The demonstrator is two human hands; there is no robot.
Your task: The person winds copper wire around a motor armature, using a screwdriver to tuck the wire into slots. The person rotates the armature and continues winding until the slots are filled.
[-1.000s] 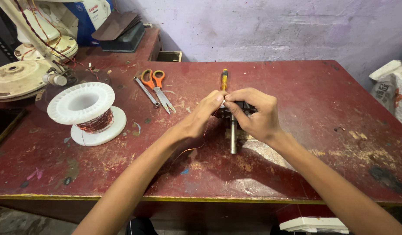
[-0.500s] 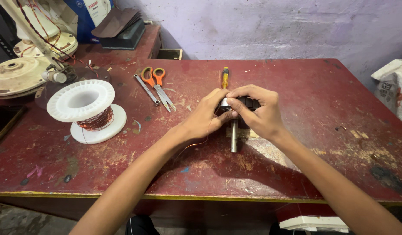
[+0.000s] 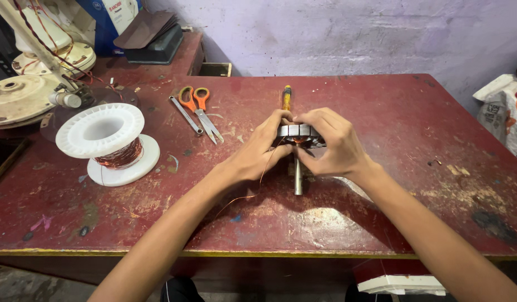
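Mid-table, left hand [image 3: 264,150] & right hand [image 3: 331,146] grip motor stator [image 3: 296,132], table edges well apart, scissors [image 3: 200,109] near.

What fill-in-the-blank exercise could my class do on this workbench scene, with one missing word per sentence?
1. Both hands, the left hand and the right hand, grip a small metal motor core above the ____ table.
2. The scissors have ____ handles.
3. The white spool is wound with ____-coloured wire.
4. A metal shaft points from the core toward the table's ____ edge.

Missing words: red; orange; copper; near
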